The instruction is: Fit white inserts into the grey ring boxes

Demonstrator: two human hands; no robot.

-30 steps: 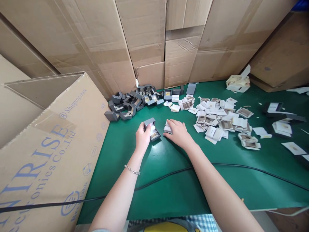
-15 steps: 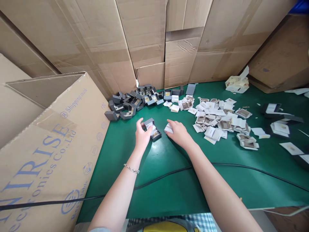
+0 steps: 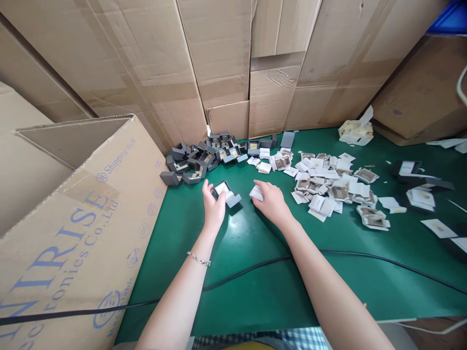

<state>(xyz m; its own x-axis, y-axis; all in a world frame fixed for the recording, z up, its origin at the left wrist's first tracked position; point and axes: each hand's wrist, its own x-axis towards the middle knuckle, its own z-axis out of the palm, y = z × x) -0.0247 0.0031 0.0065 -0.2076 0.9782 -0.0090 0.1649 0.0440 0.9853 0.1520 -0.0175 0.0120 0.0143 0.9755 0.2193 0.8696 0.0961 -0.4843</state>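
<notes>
left fingers (image 3: pixel 207 190) hold an open grey box (image 3: pixel 230 195); right fingers (image 3: pixel 261 184) curl over white piece (image 3: pixel 256 193).

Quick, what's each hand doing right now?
Left hand: holding an open dark gray box.
Right hand: holding a white paper insert, partly hidden.

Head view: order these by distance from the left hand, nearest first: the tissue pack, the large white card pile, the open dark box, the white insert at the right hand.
1. Open dark box: touching the left hand.
2. White insert: to the right, against the right hand.
3. Large white card pile: past the right hand.
4. Tissue pack: right, towards the back.
</notes>
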